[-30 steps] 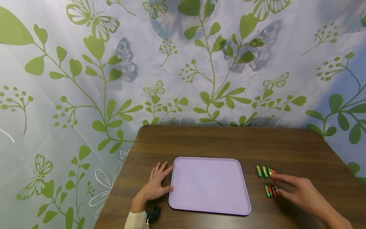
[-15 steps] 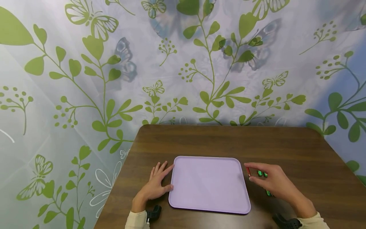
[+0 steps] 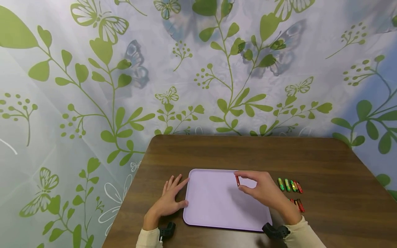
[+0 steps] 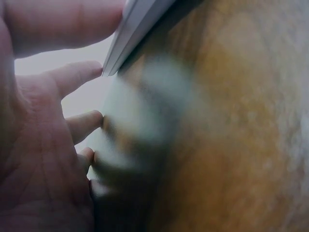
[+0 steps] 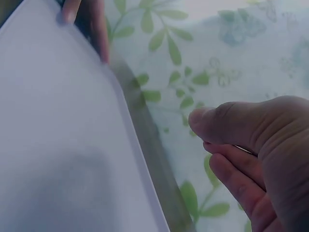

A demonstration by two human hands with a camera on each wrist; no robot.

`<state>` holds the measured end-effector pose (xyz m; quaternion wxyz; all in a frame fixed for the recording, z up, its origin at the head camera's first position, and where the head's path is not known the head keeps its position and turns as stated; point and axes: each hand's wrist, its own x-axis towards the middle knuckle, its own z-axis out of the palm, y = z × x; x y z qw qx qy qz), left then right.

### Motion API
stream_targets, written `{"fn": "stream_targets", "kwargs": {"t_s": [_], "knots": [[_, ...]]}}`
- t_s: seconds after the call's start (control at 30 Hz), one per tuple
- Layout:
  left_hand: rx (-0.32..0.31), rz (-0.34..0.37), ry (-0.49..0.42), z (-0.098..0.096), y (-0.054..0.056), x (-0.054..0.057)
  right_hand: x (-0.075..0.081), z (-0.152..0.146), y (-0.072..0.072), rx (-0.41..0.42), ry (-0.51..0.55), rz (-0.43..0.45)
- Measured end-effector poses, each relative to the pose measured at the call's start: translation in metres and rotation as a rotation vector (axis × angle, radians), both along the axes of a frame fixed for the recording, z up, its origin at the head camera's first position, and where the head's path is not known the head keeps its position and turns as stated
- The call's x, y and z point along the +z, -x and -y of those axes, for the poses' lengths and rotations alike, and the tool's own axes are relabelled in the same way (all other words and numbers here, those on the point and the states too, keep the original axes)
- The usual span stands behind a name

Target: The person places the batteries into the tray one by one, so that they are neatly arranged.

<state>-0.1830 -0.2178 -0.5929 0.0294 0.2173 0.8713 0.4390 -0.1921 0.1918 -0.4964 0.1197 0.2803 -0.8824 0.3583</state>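
Observation:
Between thumb and fingertips, my right hand (image 3: 263, 187) pinches a small red battery (image 3: 237, 181) by its two ends, over the far right part of a light purple tray (image 3: 214, 203). In the right wrist view the thumb of the right hand (image 5: 270, 154) hides the battery. My left hand (image 3: 167, 201) lies at the tray's left edge with fingers spread, index fingertip and thumb tip right at the rim. Up close in the left wrist view, the left hand's palm (image 4: 43, 140) shows beside the tray rim (image 4: 140, 29).
Right of the tray, green and red batteries (image 3: 287, 185) lie in a back row. A nearer group of batteries (image 3: 299, 205) is partly covered by the right wrist. The brown wooden table (image 3: 235, 151) meets a leaf-and-butterfly patterned curtain (image 3: 198, 69) at its back edge.
My right hand has picked up the red battery from the group on the right and carried it left, over the tray. The left hand has stayed in place.

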Motion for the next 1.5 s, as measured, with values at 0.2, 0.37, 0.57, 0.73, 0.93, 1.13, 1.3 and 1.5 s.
{"fn": "stream_targets", "kwargs": {"t_s": [0.2, 0.37, 0.57, 0.73, 0.93, 1.13, 1.3, 1.5], "knots": [[0.010, 0.038, 0.045, -0.004, -0.004, 0.016, 0.006, 0.038, 0.004, 0.051, 0.044, 0.044], [0.019, 0.097, 0.120, -0.008, -0.006, 0.032, 0.004, 0.064, 0.008, 0.099, 0.092, 0.071], [0.014, 0.042, 0.108, -0.006, -0.007, 0.027, -0.006, 0.092, 0.013, 0.168, 0.127, 0.069], [-0.003, 0.013, 0.048, -0.003, -0.007, 0.022, -0.020, 0.113, 0.012, 0.214, 0.137, 0.055], [0.004, 0.007, 0.062, -0.001, -0.001, 0.010, -0.036, 0.136, 0.012, 0.239, 0.114, 0.083], [-0.014, 0.000, 0.029, -0.003, -0.005, 0.021, -0.051, 0.153, 0.014, 0.262, 0.093, 0.095], [-0.020, -0.012, 0.022, -0.004, -0.007, 0.022, -0.061, 0.164, 0.015, 0.271, 0.075, 0.101], [-0.005, 0.010, 0.042, -0.004, -0.006, 0.022, -0.068, 0.173, 0.016, 0.240, 0.008, 0.078]]}}
